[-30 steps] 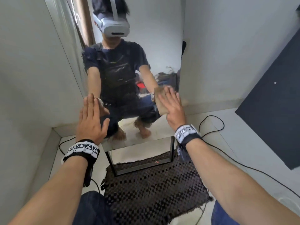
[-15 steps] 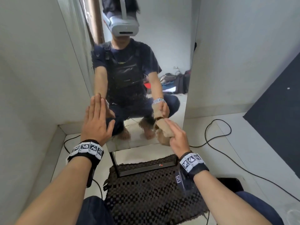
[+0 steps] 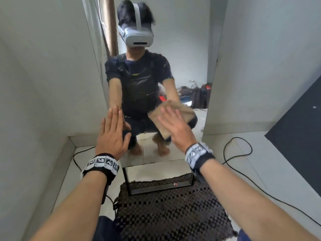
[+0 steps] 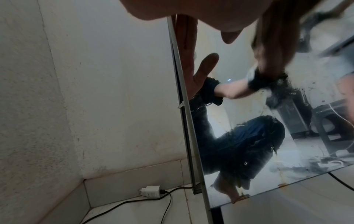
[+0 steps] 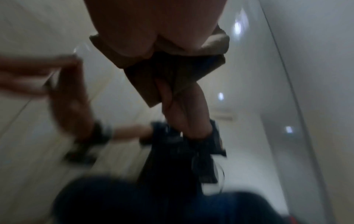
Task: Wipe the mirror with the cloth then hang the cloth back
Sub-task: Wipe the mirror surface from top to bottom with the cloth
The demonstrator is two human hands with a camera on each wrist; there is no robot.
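A tall frameless mirror (image 3: 182, 49) leans in the corner on a black metal stand (image 3: 159, 187) and reflects me squatting. My right hand (image 3: 173, 126) lies flat with straight, spread fingers on a folded tan cloth (image 3: 184, 110), pressing it to the glass at the lower right. The right wrist view, blurred, shows my right palm (image 5: 153, 30) on the cloth (image 5: 216, 44) above its reflection. My left hand (image 3: 112, 131) rests flat and empty against the mirror's left edge. In the left wrist view its palm (image 4: 191, 12) touches the smeared mirror (image 4: 249, 174).
A dark woven mat (image 3: 170, 211) lies on the floor before the stand. A black cable (image 3: 243, 153) loops on the white floor at right, and a white charger (image 4: 151, 191) lies by the left wall. A dark panel (image 3: 298, 136) stands at far right.
My right hand dropped with the cloth bunched near the mirror's bottom, then came back up and now presses it flat higher on the glass. The left hand stayed at the left edge.
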